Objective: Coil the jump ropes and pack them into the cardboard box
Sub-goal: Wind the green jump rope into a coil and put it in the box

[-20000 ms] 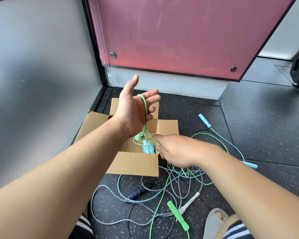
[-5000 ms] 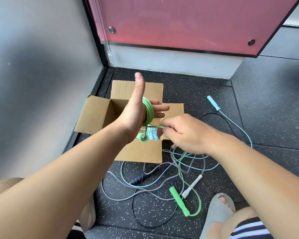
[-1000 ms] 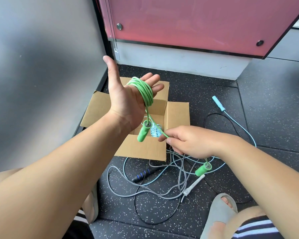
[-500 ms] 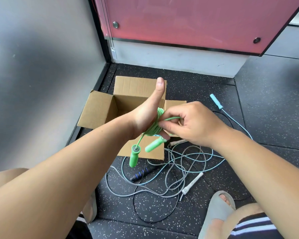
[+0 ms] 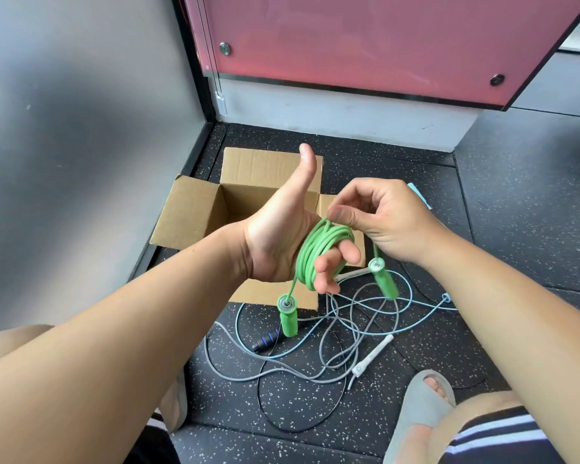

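Note:
The green jump rope (image 5: pixel 315 252) is wound in a coil around the fingers of my left hand (image 5: pixel 278 236), held thumb up over the open cardboard box (image 5: pixel 191 216). My right hand (image 5: pixel 382 216) pinches a strand of the green rope at the top of the coil. One green handle (image 5: pixel 288 317) hangs below my left hand. The other green handle (image 5: pixel 385 278) hangs under my right hand. The inside of the box is mostly hidden by my left hand.
Loose grey (image 5: pixel 235 373), light blue (image 5: pixel 416 324) and black (image 5: pixel 282 420) ropes lie tangled on the speckled floor in front of the box, with a black-and-blue handle (image 5: pixel 265 339) and a white handle (image 5: pixel 372 356). A sandalled foot (image 5: pixel 422 406) is at the lower right. A grey wall stands left.
My left hand turned from palm-up to thumb-up with the coil on it. My right hand rose to the top of the coil, and the second green handle now hangs beneath it.

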